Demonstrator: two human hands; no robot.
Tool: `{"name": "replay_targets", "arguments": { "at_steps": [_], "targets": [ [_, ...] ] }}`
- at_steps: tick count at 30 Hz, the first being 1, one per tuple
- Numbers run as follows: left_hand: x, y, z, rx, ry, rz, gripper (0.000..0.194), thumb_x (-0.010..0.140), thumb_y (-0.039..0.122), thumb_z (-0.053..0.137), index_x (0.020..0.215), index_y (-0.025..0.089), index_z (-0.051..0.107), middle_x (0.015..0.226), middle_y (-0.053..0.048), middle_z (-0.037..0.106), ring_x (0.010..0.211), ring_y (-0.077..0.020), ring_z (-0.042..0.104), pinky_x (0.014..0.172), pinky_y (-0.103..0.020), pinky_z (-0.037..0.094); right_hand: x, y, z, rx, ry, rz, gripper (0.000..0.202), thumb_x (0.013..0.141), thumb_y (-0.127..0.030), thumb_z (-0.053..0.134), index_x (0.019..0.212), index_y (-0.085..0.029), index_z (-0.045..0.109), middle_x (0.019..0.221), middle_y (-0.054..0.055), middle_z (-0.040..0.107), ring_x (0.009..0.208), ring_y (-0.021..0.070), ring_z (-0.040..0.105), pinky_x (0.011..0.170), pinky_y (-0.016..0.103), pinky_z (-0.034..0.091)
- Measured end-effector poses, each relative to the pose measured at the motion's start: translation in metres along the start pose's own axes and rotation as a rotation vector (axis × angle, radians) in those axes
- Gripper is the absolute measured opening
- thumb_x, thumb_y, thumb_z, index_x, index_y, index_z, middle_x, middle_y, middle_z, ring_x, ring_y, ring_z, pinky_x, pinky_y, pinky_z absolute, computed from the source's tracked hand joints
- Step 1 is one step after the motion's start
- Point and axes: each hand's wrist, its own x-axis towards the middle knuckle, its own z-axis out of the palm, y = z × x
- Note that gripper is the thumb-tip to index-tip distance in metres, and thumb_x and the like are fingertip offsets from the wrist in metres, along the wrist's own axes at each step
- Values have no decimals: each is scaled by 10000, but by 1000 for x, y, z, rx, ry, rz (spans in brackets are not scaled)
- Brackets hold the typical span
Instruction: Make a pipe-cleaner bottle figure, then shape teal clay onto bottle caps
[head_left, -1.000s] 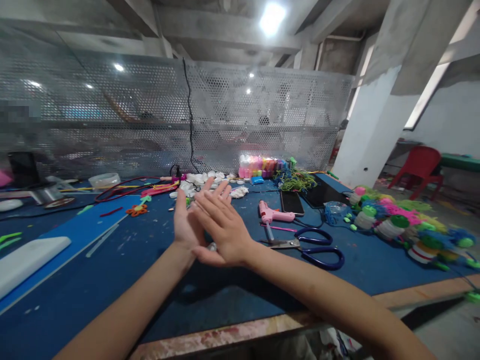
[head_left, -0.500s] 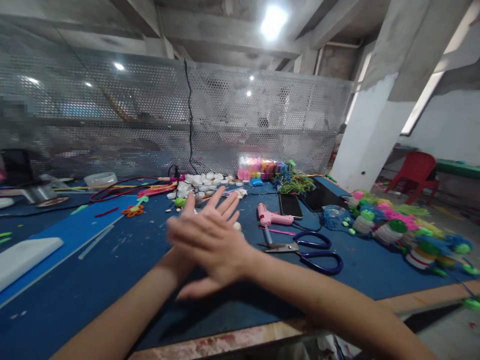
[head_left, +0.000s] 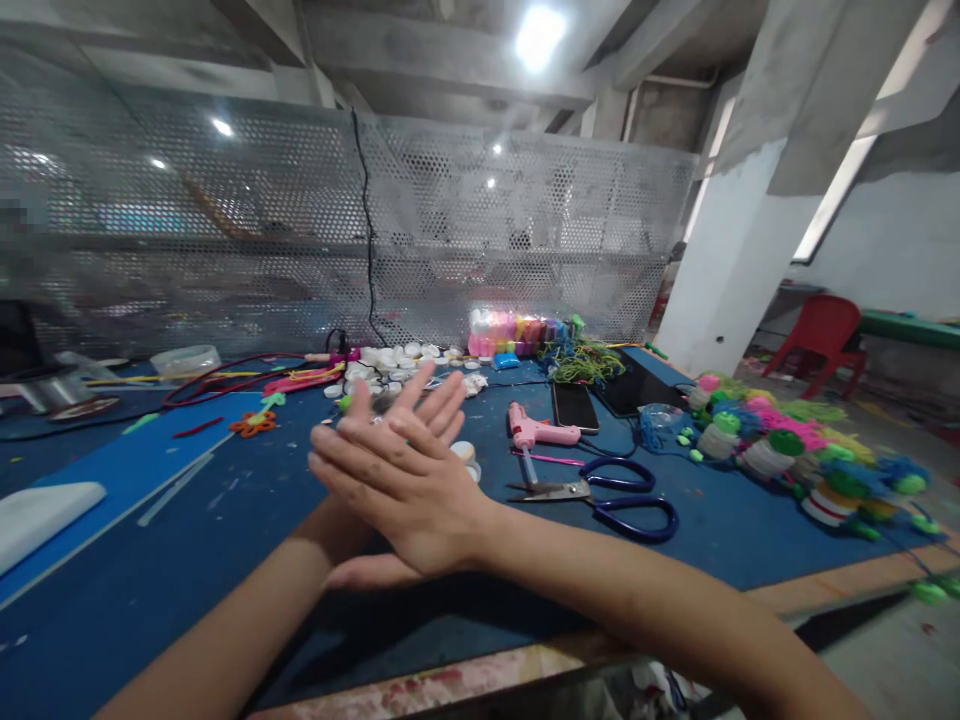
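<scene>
Above the blue table, my right hand [head_left: 409, 490] lies flat across my left hand [head_left: 431, 405], palm side down, with its fingers stretched out to the left. My left hand is underneath with its fingers spread and pointing up and away; its palm is mostly hidden. Whether anything lies between the palms cannot be seen. Just right of my hands are small round white lids [head_left: 465, 455]. Farther right rest a pink glue gun [head_left: 540, 428] and scissors with blue handles [head_left: 592, 492].
Yarn-topped figures [head_left: 772, 450] line the right side. Behind are a phone [head_left: 574, 407], green yarn [head_left: 585, 362], colourful packs [head_left: 510, 335] and white caps [head_left: 405, 357]. An orange pipe-cleaner flower [head_left: 253, 424] and a white block [head_left: 45, 515] sit on the left.
My right hand has slid slightly left and down over my left hand, and its fingers look sharper. The whole view has shifted a little.
</scene>
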Motion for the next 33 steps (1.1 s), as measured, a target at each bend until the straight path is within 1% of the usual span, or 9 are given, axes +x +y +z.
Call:
{"name": "replay_targets", "arguments": {
  "at_steps": [4,7,10,12,18,21,27,31,33],
  "targets": [
    [-4,-22,7,-250,-140,-129,469,865,531,421,1270,314,517,1369,-49,528,1245,-267,499,995,-465,404,22,8,-7,38,102,245,693,903,-552,409,1430,-115,299,1534,66,255,1444,168,66,1192,350,101],
    [-8,-18,5,-220,-27,-113,245,827,358,572,1038,252,637,1091,-38,680,1004,-217,640,814,-358,542,18,51,-6,199,201,521,513,946,-445,378,1371,-159,392,1474,94,368,1401,199,243,1142,411,223],
    [-9,-7,2,-99,58,-182,85,778,260,633,812,182,645,772,-35,682,706,-165,660,575,-251,554,-17,97,-13,363,276,773,397,938,-390,390,1240,-156,496,1257,121,556,1181,199,511,984,373,415],
    [-10,-6,3,-38,30,-200,108,774,272,630,756,165,628,712,-36,655,633,-147,634,501,-215,524,-50,118,-25,314,155,764,299,872,-287,492,1121,-135,559,1104,114,609,1017,197,572,890,342,453],
    [-24,-32,18,128,-157,-345,159,770,314,618,735,160,599,683,-26,627,587,-137,603,477,-222,506,-122,125,-37,26,-656,630,297,737,-156,597,1031,-119,618,1025,129,632,961,252,549,826,340,413],
    [-33,-46,24,131,-238,-467,179,764,339,611,751,161,598,674,-26,633,571,-135,612,481,-221,495,-128,118,-25,-46,-784,616,349,715,-40,522,1047,-110,603,1039,149,620,960,261,546,813,338,402],
    [-41,-58,22,220,-356,-511,255,719,402,645,722,150,601,672,-41,644,568,-135,619,529,-234,477,-124,138,-19,-34,-555,712,388,701,-9,463,1056,-135,553,1021,122,591,949,233,554,786,302,405],
    [-41,-61,19,219,-402,-517,297,697,430,664,722,142,597,671,-36,639,575,-134,619,567,-250,477,-117,170,-3,341,-202,930,317,771,-357,580,1023,-180,504,858,49,596,719,185,559,618,272,411],
    [-41,-62,19,198,-406,-523,316,688,446,667,724,142,588,669,-31,635,577,-136,618,567,-255,474,-109,180,16,631,-134,1008,371,770,-512,550,941,-187,503,710,10,562,573,142,501,526,252,378]
  ]
}}
